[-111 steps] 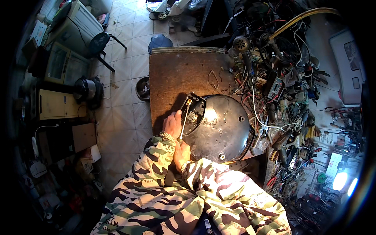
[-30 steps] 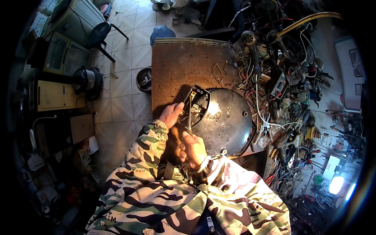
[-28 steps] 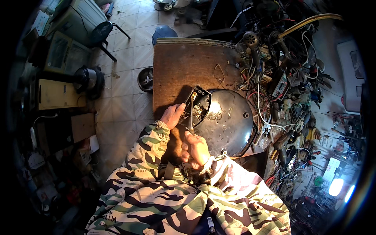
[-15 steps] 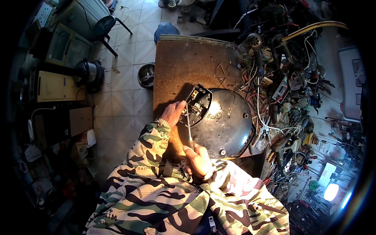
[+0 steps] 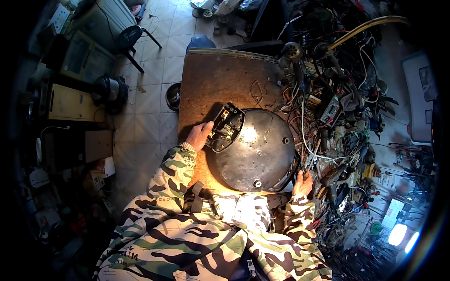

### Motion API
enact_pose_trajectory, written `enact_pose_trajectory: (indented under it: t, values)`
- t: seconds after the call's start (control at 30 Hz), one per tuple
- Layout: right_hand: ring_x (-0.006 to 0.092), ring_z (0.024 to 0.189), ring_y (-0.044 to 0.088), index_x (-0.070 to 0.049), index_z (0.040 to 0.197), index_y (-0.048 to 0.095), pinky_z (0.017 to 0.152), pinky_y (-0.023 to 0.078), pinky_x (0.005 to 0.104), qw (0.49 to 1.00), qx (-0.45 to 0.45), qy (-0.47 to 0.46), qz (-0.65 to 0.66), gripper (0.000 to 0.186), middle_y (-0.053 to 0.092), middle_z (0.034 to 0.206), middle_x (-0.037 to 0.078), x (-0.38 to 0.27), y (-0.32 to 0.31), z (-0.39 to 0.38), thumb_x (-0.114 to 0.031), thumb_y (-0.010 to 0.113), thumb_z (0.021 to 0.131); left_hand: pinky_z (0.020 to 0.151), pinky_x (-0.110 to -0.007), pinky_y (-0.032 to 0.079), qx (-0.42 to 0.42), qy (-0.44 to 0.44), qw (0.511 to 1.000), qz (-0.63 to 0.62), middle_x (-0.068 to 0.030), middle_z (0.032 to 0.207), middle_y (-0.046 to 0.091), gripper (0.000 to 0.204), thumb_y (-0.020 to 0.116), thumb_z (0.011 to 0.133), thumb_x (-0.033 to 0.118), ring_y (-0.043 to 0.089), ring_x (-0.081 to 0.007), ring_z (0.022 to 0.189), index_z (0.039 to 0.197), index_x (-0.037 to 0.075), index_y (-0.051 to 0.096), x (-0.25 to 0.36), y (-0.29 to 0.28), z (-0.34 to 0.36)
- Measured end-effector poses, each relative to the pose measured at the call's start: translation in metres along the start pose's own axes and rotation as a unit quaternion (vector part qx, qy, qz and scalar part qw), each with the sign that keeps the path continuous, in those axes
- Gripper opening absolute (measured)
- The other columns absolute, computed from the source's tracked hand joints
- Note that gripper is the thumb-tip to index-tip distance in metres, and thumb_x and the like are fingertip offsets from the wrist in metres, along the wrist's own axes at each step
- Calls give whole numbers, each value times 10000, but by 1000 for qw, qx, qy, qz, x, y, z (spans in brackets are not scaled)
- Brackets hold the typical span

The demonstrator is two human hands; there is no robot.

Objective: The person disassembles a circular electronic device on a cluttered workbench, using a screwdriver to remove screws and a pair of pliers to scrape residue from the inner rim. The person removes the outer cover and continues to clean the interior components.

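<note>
A round black appliance base [image 5: 265,150] lies on the wooden table with a bright glare on its surface. At its upper left is a black control housing [image 5: 241,122], tilted, with circuit boards and small parts showing inside. My left hand [image 5: 200,136] grips this housing by its left edge, fingers closed on the rim. To the right of the base, at the edge of the clutter, my right hand [image 5: 303,184] is closed around the handle of a screwdriver [image 5: 313,157]. Its shaft points away from me over the tangled wires.
Heaped wires, tools and parts [image 5: 337,117] cover the right side of the wooden table [image 5: 225,77]. A yellow curved tube [image 5: 370,29] arches over the heap. On the tiled floor at left stand a black stool [image 5: 129,37], a dark bowl [image 5: 173,96] and a cooker [image 5: 108,89].
My right hand has moved right with the screwdriver, from the control housing to the cluttered edge. My left hand still holds the housing. The whole view has shifted slightly.
</note>
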State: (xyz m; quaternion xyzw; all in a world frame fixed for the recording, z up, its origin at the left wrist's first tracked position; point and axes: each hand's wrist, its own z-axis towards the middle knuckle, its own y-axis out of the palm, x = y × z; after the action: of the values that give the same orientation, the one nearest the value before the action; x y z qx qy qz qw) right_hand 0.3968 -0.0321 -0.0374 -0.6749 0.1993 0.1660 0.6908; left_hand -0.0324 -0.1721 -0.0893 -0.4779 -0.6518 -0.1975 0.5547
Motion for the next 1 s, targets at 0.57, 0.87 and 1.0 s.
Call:
enact_pose_trajectory:
  t: [0.57,0.87,1.0]
  values:
    - [470,829,656,32,915,688,730,513,490,988,-150,-36,-8,368,675,833,279,18,24,31,-303,760,780,802,-494,443,44,-103,984,135,-279,865,647,784,358,935,696,615,-452,905,928,-26,664,25,14,14]
    - [345,620,649,49,824,692,619,499,432,993,-107,-37,25,299,653,675,202,-14,-16,28,-231,748,735,719,-473,400,101,-64,989,87,-221,752,585,763,392,950,673,539,-325,749,879,-53,617,26,15,10]
    - [161,686,633,55,891,690,670,502,347,980,-131,-1,148,267,704,760,120,-18,-34,29,-151,768,739,688,-435,399,110,-75,986,96,-151,671,535,721,435,961,629,496,-222,685,838,-64,590,13,3,12]
